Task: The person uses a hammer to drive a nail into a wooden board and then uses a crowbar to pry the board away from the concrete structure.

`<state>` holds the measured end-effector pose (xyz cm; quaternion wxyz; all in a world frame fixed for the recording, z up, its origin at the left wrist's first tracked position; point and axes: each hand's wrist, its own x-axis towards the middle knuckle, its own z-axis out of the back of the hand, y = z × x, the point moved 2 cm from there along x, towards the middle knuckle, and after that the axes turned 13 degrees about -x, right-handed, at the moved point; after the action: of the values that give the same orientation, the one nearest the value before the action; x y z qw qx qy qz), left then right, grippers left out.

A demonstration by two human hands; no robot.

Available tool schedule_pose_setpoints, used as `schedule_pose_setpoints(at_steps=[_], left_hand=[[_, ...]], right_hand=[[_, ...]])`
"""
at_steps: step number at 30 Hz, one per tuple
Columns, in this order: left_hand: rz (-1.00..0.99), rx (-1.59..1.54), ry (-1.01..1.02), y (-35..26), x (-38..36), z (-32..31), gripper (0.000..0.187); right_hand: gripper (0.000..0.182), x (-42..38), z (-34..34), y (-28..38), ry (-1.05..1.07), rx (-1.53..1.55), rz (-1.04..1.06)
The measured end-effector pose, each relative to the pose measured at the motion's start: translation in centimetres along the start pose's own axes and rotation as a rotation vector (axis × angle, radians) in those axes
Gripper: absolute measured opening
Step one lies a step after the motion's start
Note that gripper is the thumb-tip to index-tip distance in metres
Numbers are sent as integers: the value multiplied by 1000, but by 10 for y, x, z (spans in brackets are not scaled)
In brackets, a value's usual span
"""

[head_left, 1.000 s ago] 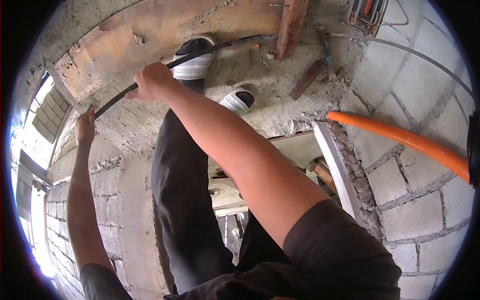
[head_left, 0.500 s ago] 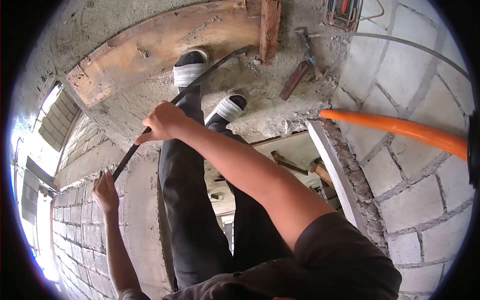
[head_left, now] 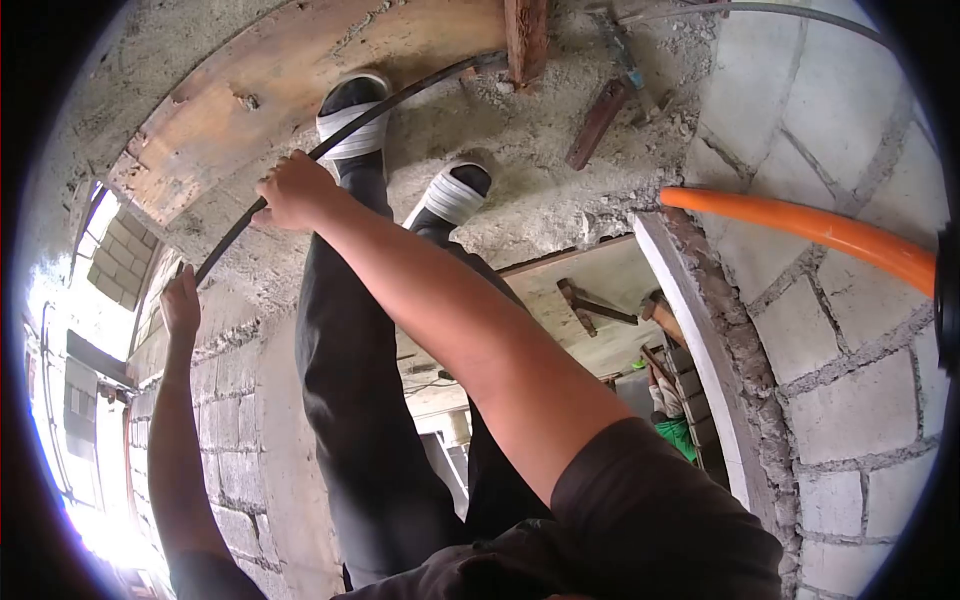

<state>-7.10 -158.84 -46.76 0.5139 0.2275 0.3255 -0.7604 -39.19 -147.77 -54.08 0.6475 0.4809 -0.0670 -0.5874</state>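
Observation:
A long dark crowbar [head_left: 412, 92] slants across my view, its far tip against the foot of an upright reddish wood piece [head_left: 526, 42]. My right hand [head_left: 297, 190] is wrapped round the bar's middle, above my left knee. Lower at the left, my left hand [head_left: 180, 302] grips the near end. The bar passes over my left foot in its white-strapped slipper [head_left: 355, 133]. Beneath the far part of the bar lies a broad, worn wooden board [head_left: 270, 95].
A hammer [head_left: 622, 55] and a short reddish wood block [head_left: 597, 125] lie on the rubble-strewn concrete. An orange pipe [head_left: 800, 225] juts in from the right by a block wall [head_left: 860, 390]. Below me is an opening with a white edge [head_left: 690, 350]; a person with green cloth [head_left: 678, 437] shows through it.
Both hands have moved up and slightly left in view with the crowbar. Its tip now meets the upright wood piece. The view has shifted, and a person shows in the opening below.

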Motion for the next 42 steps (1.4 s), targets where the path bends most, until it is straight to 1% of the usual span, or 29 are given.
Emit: schedule_pose_setpoints(at_steps=[2, 3, 4, 6, 8, 9, 10, 11, 12, 14, 15, 16, 17, 18, 19, 20, 21, 24, 25, 28, 29, 31, 33, 34, 36, 38, 39, 40, 42], left_hand=[[28, 35, -40, 11, 27, -13, 54], [46, 33, -33, 19, 40, -16, 55], [63, 30, -19, 31, 52, -18, 56], [25, -9, -2, 54, 78, -22, 53], [-74, -35, -12, 60, 100, -19, 51], [-67, -44, -13, 61, 104, -19, 51], [-36, -6, -6, 61, 107, -17, 51], [-4, 34, 0, 59, 107, -14, 51], [2, 32, -6, 51, 99, -10, 51], [119, 66, 53, 26, 68, -2, 53], [48, 7, -31, 14, 49, 0, 56], [56, 39, 7, 8, 33, 4, 58], [31, 17, -29, -8, 16, 10, 59], [-24, -53, -37, -28, 2, 17, 56], [42, -59, -21, -49, -14, 25, 52], [27, -50, -43, -62, -27, 29, 50], [-1, -27, -60, -73, -40, 32, 49], [63, -94, -28, -110, -68, 48, 50], [65, -94, -14, -118, -74, 51, 50], [97, -158, -44, -135, -78, 57, 50], [113, -167, -31, -140, -77, 60, 50], [127, -170, -27, -139, -73, 67, 49], [37, -66, -43, -135, -66, 70, 51], [36, -70, -49, -126, -57, 68, 51], [84, -80, -15, -105, -40, 63, 53], [92, -60, -48, -109, -21, 72, 54], [104, -47, -77, -112, -16, 78, 55], [170, -13, -35, -121, -11, 91, 55], [194, 2, -11, -148, -10, 118, 55]], right_hand=[[49, 7, -10, -6, -249, 0, -45], [33, 6, -11, -11, -287, 62, -143], [33, 0, -5, -20, -277, 61, -141], [19, -24, 15, -50, -449, 301, -208], [8, -69, 21, -87, -697, 23, -281], [9, -89, 33, -114, -687, 198, -195], [8, -113, 43, -131, -825, 122, -279], [12, -137, 39, -160, -872, -26, -430], [21, -160, 58, -178, -878, -182, -502], [42, -191, 80, -198, -827, -363, -846], [42, -198, 83, -209, -833, -359, -842], [54, -202, 80, -225, -749, -375, -931], [65, -198, 80, -238, -666, -389, -1017], [65, -190, 83, -245, -675, -382, -1015], [72, -182, 83, -253, -572, -263, -1002], [79, -172, 80, -261, -466, -144, -986], [75, -163, 73, -270, -421, -248, -1046], [68, -153, 79, -277, -325, -189, -1122], [62, -155, 78, -279, -327, -173, -1103], [59, -160, 78, -279, -298, -283, -1113], [59, -159, 83, -264, -293, -283, -1112], [52, -154, 93, -217, -652, -368, -1021], [53, -126, 81, -167, -698, -245, -416], [57, -113, 83, -131, -602, -97, -212], [56, -94, 73, -74, -516, -65, 42], [56, -75, 56, -48, -334, -90, 9], [50, -65, 55, -46, -369, -82, -42], [50, -59, 64, -44, -363, -89, -41], [45, -40, 83, -36, -143, -123, -260]])
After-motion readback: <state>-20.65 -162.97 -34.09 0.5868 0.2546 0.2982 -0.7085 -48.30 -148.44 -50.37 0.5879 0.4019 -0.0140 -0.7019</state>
